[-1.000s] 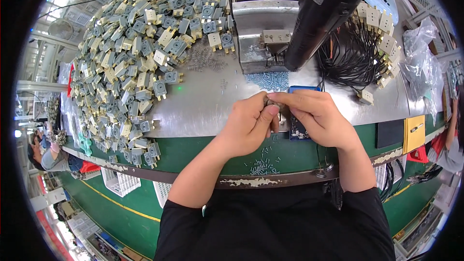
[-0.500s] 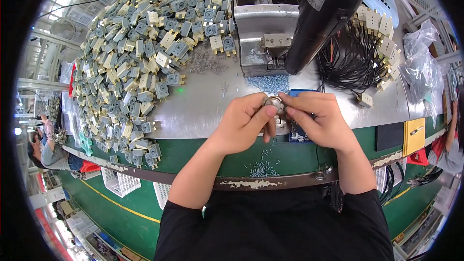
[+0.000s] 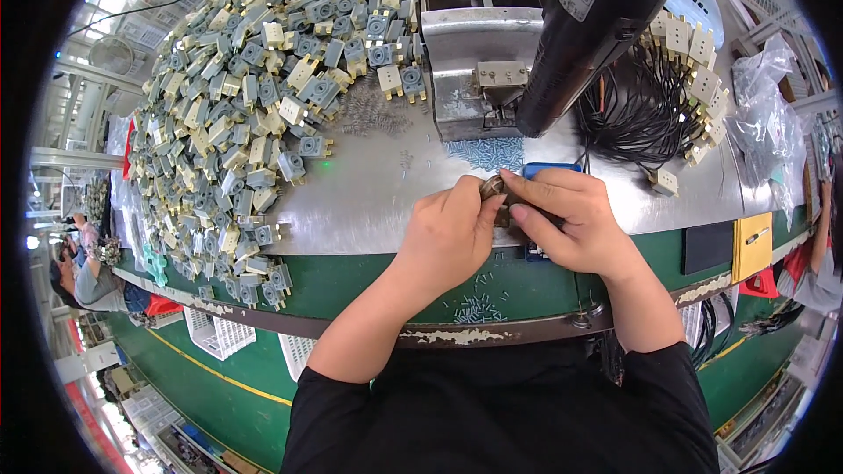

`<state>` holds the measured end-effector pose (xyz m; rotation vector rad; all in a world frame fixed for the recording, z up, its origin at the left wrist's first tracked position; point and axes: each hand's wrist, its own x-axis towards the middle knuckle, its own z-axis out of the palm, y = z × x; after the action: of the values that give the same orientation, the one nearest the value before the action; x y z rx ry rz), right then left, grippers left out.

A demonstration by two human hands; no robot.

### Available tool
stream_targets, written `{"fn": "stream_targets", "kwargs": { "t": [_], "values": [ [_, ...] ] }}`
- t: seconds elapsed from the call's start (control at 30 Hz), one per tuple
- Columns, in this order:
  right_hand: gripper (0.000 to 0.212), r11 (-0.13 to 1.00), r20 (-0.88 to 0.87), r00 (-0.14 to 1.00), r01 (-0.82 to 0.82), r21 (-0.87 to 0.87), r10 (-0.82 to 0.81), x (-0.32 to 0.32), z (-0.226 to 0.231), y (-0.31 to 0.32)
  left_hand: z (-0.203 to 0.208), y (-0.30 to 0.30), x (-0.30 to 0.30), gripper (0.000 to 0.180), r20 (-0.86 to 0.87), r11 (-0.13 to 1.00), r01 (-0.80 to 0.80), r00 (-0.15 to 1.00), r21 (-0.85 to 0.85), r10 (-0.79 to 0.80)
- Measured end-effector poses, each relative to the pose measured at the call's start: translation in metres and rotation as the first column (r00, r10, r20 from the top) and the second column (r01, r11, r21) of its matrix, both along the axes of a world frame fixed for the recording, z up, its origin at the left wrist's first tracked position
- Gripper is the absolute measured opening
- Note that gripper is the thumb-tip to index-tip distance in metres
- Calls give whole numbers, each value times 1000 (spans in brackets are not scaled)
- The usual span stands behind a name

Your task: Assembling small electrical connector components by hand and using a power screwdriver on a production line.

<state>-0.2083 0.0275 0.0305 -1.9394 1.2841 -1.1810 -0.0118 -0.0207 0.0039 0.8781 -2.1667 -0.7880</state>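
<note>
In front of me, over the edge of the metal work surface, both my hands meet at a small round metal part (image 3: 493, 186). My left hand (image 3: 450, 226) is closed around it, with the thumb on the near side. My right hand (image 3: 572, 215) pinches at the same part, index fingertip on its upper edge and thumb just below. Fingers cover most of the part, so its exact kind cannot be made out. A blue tray-like item (image 3: 551, 168) lies partly hidden behind my right hand. Just beyond my hands is a pile of small bluish screws (image 3: 488, 154).
Grey and cream switch-like blocks (image 3: 255, 96) are heaped at left, with loose springs (image 3: 373, 110) beside them. A metal machine (image 3: 483, 61) and a thick black cylinder (image 3: 593, 35) stand ahead. Wired cream blocks (image 3: 705, 85) lie at right; more screws (image 3: 477, 308) are near the front edge.
My left hand has turned, its back now facing up more, and the round metal part has tilted on edge. My right fingers have shifted slightly left towards it.
</note>
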Motion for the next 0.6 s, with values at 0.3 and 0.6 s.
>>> {"fn": "stream_targets", "kwargs": {
  "t": [0.3, 0.6],
  "values": [
    [34, 996, 85, 994, -78, 37, 74, -11, 3, -1, 13, -5, 5, 29, -493, 438, 427, 869, 791, 42],
    [30, 990, 124, 991, -70, 120, 54, -17, 3, -1, 9, -14, 8, 34, -473, 470, 451, 877, 759, -78]
  ]
}}
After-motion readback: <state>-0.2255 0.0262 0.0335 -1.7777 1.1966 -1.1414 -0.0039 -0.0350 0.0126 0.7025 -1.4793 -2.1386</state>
